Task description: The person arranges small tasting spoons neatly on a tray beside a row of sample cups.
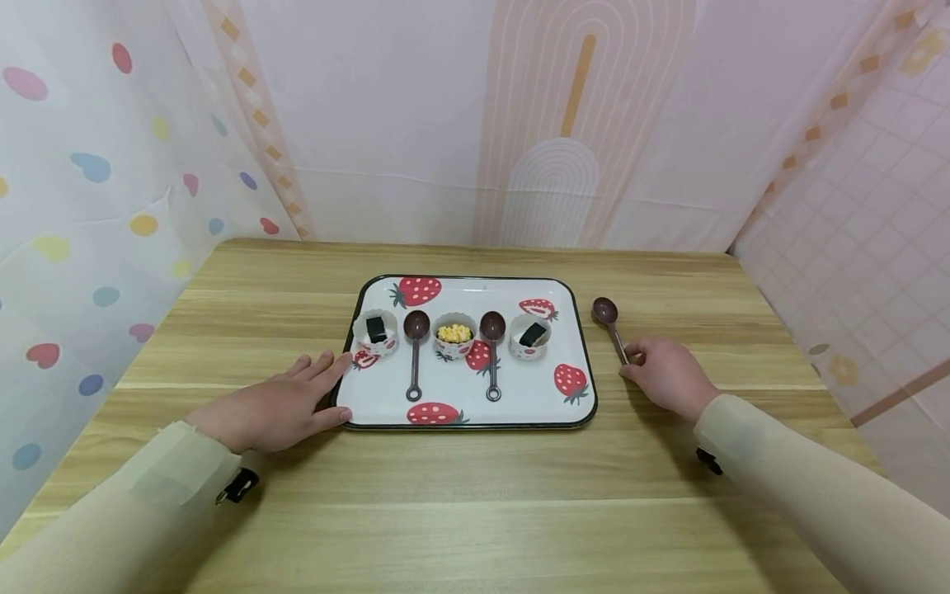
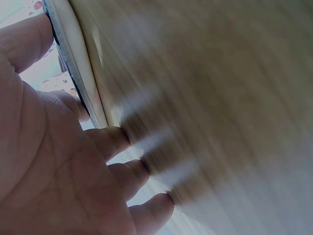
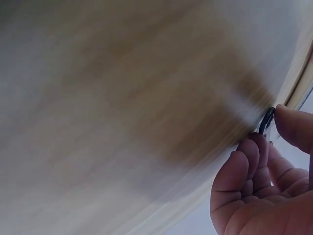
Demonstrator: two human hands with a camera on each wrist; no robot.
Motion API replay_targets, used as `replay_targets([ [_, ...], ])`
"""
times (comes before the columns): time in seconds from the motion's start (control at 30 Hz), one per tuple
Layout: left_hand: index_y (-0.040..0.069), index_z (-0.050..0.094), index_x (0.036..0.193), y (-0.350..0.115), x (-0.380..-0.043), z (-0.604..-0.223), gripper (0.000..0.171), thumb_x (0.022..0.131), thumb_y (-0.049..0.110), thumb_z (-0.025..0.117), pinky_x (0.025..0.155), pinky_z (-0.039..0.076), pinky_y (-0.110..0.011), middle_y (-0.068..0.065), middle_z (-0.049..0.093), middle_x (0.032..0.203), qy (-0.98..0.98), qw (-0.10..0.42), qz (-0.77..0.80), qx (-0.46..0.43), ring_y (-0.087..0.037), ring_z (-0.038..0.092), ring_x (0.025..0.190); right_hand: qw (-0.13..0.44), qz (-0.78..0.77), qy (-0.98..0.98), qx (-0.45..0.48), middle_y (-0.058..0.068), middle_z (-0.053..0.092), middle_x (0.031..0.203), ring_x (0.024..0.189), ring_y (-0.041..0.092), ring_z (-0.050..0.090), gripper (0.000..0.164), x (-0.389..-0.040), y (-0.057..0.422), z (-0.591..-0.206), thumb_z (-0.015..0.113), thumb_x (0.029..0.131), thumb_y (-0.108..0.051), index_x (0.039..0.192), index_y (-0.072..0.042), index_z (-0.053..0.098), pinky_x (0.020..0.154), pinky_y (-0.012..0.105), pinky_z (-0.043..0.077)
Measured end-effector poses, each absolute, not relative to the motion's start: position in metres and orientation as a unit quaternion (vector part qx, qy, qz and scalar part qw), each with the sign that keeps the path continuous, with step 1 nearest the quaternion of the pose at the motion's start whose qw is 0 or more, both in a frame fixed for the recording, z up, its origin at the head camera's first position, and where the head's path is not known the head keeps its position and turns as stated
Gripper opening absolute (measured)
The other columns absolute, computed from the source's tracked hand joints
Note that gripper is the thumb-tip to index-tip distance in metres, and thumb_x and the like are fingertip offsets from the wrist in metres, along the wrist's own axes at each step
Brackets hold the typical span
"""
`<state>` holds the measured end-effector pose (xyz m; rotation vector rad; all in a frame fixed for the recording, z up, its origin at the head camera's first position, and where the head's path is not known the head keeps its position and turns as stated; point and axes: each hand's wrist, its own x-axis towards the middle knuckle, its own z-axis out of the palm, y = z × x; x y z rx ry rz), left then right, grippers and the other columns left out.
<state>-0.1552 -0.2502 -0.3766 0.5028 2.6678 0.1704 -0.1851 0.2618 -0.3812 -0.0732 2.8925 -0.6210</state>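
To the right of the tray, my right hand [image 1: 671, 375] pinches the handle end of a brown measuring spoon [image 1: 605, 312] that lies on the table with its bowl pointing away. In the right wrist view, the dark ring end of the spoon [image 3: 267, 120] sits between thumb and fingertips. My left hand [image 1: 285, 406] lies with straight fingers at the left edge of the strawberry-print tray [image 1: 512, 412]. Its thumb and index finger touch the rim, and the other fingertips rest on the table, as the left wrist view shows.
On the tray stand a left paper cup [image 1: 376, 332] and a right paper cup [image 1: 530, 337], each with a black-and-white piece, and a middle cup [image 1: 454, 335] with yellow topping. Two more brown spoons [image 1: 416, 324] lie between them. A patterned curtain [image 1: 401, 124] hangs behind the wooden table [image 1: 475, 511].
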Motion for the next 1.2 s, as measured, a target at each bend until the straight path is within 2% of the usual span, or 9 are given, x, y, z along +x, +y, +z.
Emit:
replay_targets([
  [0.33,0.008,0.017,0.169,-0.2498,-0.1548,-0.3747,0.097,0.102,0.071,0.048,0.116,0.03,-0.077,-0.035,0.019,0.17,0.959,0.213,0.062,0.178,-0.065,0.018,0.152,0.098,-0.223,0.97,-0.012,0.022,0.076,0.114,0.094,0.028,0.069,0.035,-0.1873,0.2596,-0.3792,0.071,0.099,-0.017,0.128,0.003,0.071,0.078,0.038,0.053],
  [0.57,0.008,0.016,0.169,-0.2502,-0.1552,-0.3744,0.097,0.102,0.071,0.047,0.116,0.03,-0.077,-0.035,0.019,0.17,0.958,0.215,0.063,0.177,-0.065,0.018,0.152,0.088,-0.22,0.971,-0.017,0.023,0.077,0.115,0.098,0.03,0.071,0.034,-0.1889,0.2587,-0.3805,0.071,0.099,-0.018,0.127,0.002,0.071,0.082,0.042,0.055],
  [0.8,0.008,0.016,0.17,-0.2506,-0.1554,-0.375,0.098,0.102,0.071,0.047,0.117,0.029,-0.077,-0.035,0.019,0.17,0.958,0.215,0.063,0.177,-0.065,0.018,0.152,0.089,-0.222,0.971,-0.017,0.023,0.077,0.114,0.096,0.029,0.07,0.032,-0.1892,0.2572,-0.3813,0.07,0.1,-0.017,0.126,0.002,0.072,0.079,0.038,0.054],
  [1.03,0.008,0.015,0.17,-0.2508,-0.1557,-0.3769,0.098,0.102,0.072,0.045,0.118,0.029,-0.076,-0.034,0.019,0.17,0.959,0.211,0.059,0.179,-0.065,0.018,0.152,0.089,-0.223,0.971,-0.016,0.022,0.076,0.113,0.098,0.031,0.071,0.029,-0.1885,0.2552,-0.3814,0.069,0.1,-0.016,0.123,0.001,0.073,0.086,0.046,0.056],
  [1.2,0.008,0.016,0.17,-0.2511,-0.1563,-0.377,0.098,0.102,0.072,0.046,0.117,0.03,-0.077,-0.034,0.019,0.17,0.958,0.215,0.061,0.179,-0.065,0.018,0.152,0.085,-0.226,0.97,-0.023,0.022,0.077,0.111,0.097,0.031,0.071,0.027,-0.1865,0.2552,-0.3808,0.07,0.099,-0.014,0.121,0.002,0.074,0.085,0.047,0.056],
])
